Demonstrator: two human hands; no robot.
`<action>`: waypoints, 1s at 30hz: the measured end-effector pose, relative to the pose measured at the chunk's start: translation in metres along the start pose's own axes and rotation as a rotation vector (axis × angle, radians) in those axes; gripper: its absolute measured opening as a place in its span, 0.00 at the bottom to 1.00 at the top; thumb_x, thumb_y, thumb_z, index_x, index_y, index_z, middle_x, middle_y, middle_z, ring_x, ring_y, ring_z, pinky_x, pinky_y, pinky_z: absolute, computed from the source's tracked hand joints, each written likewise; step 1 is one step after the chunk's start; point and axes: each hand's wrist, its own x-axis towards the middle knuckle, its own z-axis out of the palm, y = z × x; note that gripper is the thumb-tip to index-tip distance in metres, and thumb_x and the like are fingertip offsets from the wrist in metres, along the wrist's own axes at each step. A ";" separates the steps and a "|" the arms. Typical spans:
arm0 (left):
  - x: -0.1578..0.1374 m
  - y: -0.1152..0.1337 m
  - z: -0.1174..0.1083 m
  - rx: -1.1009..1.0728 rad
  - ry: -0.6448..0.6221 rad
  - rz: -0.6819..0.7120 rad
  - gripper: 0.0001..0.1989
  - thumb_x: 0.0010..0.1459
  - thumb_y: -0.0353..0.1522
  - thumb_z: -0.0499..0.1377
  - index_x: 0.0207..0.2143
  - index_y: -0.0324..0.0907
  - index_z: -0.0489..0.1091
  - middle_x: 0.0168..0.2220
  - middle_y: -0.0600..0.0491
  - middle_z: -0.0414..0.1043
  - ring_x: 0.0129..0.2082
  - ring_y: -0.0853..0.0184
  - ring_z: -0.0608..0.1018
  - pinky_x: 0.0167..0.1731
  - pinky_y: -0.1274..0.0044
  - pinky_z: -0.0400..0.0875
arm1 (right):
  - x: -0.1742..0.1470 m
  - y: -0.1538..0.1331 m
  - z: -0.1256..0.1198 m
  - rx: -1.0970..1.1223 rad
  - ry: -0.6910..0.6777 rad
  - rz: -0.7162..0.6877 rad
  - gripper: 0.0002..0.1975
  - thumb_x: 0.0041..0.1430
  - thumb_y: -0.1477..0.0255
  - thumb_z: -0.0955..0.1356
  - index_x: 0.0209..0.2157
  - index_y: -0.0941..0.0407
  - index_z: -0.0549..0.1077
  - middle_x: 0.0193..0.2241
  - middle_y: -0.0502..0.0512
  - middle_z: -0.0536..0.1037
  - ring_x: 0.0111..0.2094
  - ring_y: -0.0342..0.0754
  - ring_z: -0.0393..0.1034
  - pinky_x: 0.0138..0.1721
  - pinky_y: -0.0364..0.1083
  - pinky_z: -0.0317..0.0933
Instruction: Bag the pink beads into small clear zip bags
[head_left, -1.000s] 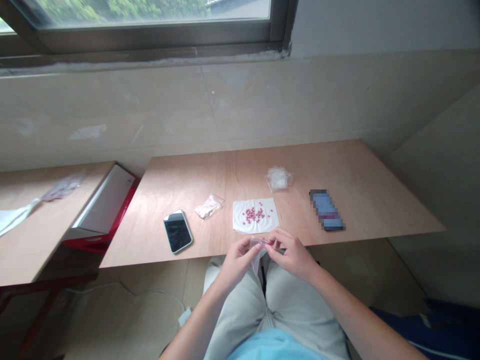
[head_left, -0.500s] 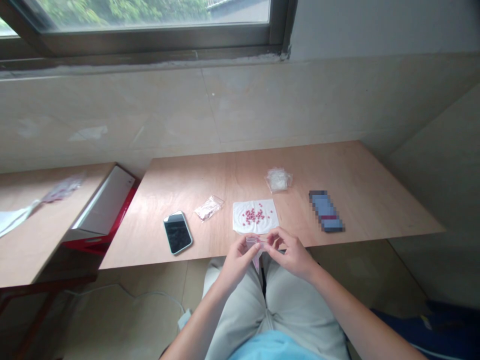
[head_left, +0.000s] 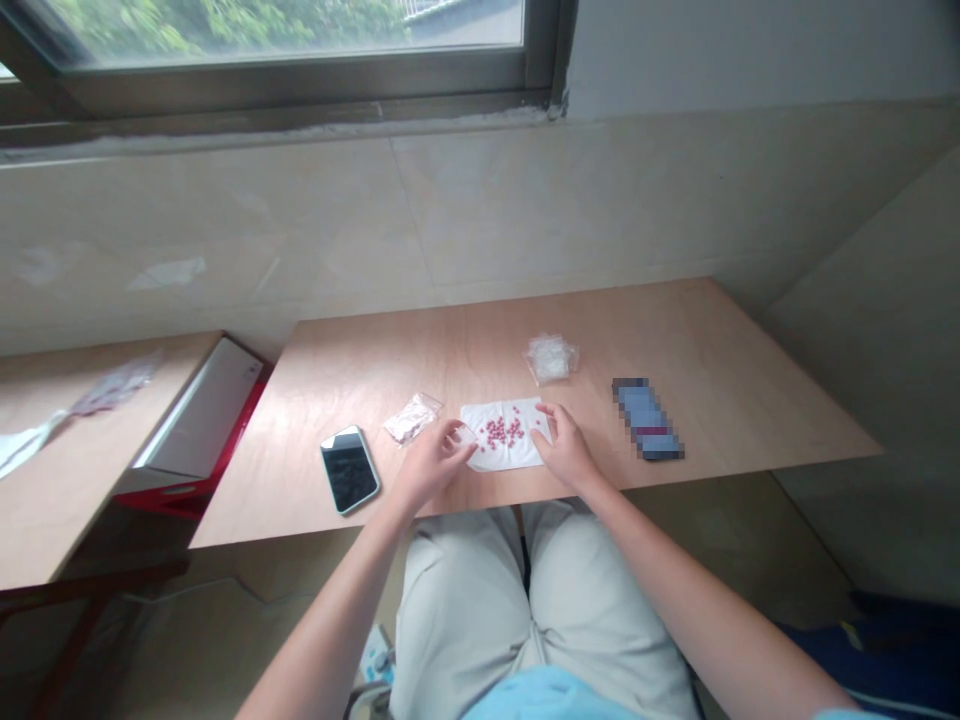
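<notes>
Head view: the hands have parted from the bench's [head_left: 420, 355] near edge and come up to the white cloth [head_left: 511, 461], so work now sits at the red beads [head_left: 502, 432] clustered there. Left hand [head_left: 433, 460], at the cloth's left edge: grip curled, apparently pinching a clear plastic bag [head_left: 466, 434]. Right hand [head_left: 568, 450], at the right edge: thumb and fingers parted, no bead discernible between them. Bag's outline faint; fingers mask both cloth edges.

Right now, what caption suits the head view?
Left hand and right hand flank small, round, pinkish-red beads on a rectangular white sheet.
</notes>
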 end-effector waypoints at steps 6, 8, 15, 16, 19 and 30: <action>0.036 -0.003 -0.006 0.508 -0.177 0.254 0.17 0.57 0.37 0.64 0.48 0.41 0.74 0.43 0.42 0.74 0.42 0.54 0.77 0.44 0.68 0.67 | 0.013 0.003 0.032 -0.302 -0.079 -0.185 0.27 0.59 0.70 0.68 0.60 0.60 0.65 0.60 0.68 0.67 0.64 0.62 0.58 0.67 0.62 0.51; 0.046 0.002 -0.004 0.599 -0.237 0.306 0.14 0.56 0.36 0.66 0.44 0.41 0.75 0.41 0.42 0.74 0.43 0.52 0.76 0.45 0.66 0.65 | 0.010 0.004 0.036 -0.376 -0.118 -0.209 0.29 0.60 0.67 0.68 0.61 0.60 0.64 0.63 0.69 0.65 0.66 0.63 0.54 0.69 0.63 0.45; 0.069 0.017 0.007 0.745 -0.328 0.413 0.09 0.52 0.34 0.68 0.34 0.40 0.75 0.39 0.41 0.73 0.43 0.49 0.74 0.46 0.63 0.61 | 0.007 0.001 0.034 -0.461 -0.213 -0.217 0.35 0.63 0.56 0.68 0.65 0.59 0.60 0.66 0.67 0.60 0.69 0.62 0.48 0.70 0.64 0.37; 0.071 0.020 0.008 0.747 -0.337 0.424 0.09 0.52 0.34 0.68 0.34 0.40 0.75 0.39 0.41 0.73 0.44 0.49 0.74 0.46 0.63 0.60 | 0.008 0.000 0.034 -0.469 -0.218 -0.216 0.36 0.63 0.56 0.68 0.66 0.59 0.60 0.67 0.68 0.60 0.70 0.62 0.48 0.70 0.63 0.36; 0.074 0.027 0.010 0.736 -0.361 0.434 0.09 0.51 0.33 0.69 0.33 0.39 0.75 0.39 0.40 0.74 0.44 0.48 0.74 0.46 0.63 0.59 | 0.008 -0.001 0.034 -0.482 -0.223 -0.211 0.37 0.63 0.55 0.68 0.66 0.59 0.59 0.67 0.67 0.59 0.70 0.62 0.47 0.71 0.63 0.35; 0.073 0.035 0.009 0.783 -0.349 0.439 0.09 0.52 0.33 0.69 0.35 0.39 0.75 0.40 0.39 0.73 0.45 0.49 0.73 0.46 0.64 0.58 | 0.008 -0.002 0.033 -0.504 -0.240 -0.205 0.33 0.66 0.54 0.66 0.65 0.59 0.62 0.68 0.67 0.58 0.70 0.61 0.46 0.71 0.62 0.34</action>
